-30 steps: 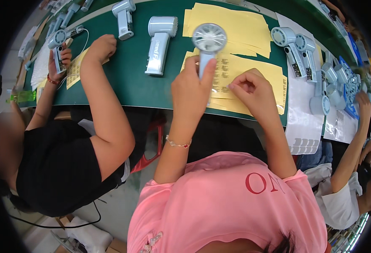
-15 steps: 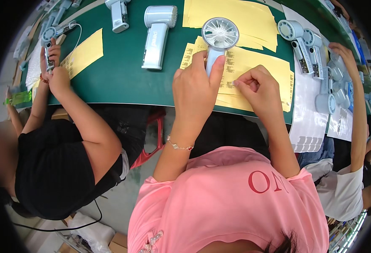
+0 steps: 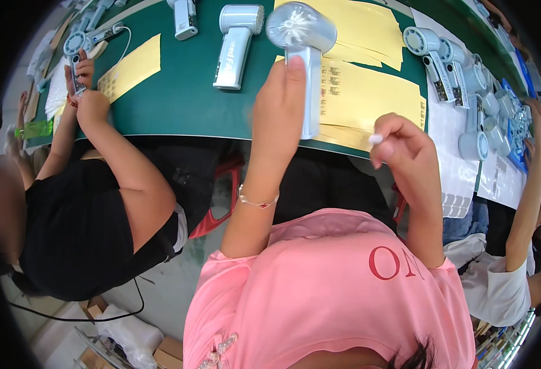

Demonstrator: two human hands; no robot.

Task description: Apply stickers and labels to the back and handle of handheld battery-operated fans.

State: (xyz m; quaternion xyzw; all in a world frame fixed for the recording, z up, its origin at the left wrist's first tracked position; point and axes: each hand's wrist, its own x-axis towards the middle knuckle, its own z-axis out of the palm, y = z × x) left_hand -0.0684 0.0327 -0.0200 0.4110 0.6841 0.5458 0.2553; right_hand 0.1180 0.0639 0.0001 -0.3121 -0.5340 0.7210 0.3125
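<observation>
My left hand (image 3: 276, 114) is wrapped round a light blue handheld fan (image 3: 312, 92), its thumb lying on the handle. The fan stands upright, round head at the top. Over the near edge of the table my right hand (image 3: 411, 150) is closed in a pinch on a small white piece (image 3: 376, 139), perhaps a sticker; it is too small to tell. Yellow label sheets (image 3: 375, 92) with rows of small dark print lie behind and between my hands. Another handheld fan (image 3: 232, 58) lies on the table, left of the one I hold.
The green table (image 3: 184, 104) carries a further fan (image 3: 185, 18) at the back. To the right, several fans (image 3: 436, 64) rest on white sheets (image 3: 452, 178). At the left a co-worker (image 3: 86, 227) holds a fan near a yellow sheet (image 3: 132, 67). Another co-worker's arm (image 3: 526, 197) reaches in at right.
The fan in my left hand has turned, its grille no longer facing me and more of its handle showing. My right hand has lifted off the label sheets toward me and to the right, holding the white piece.
</observation>
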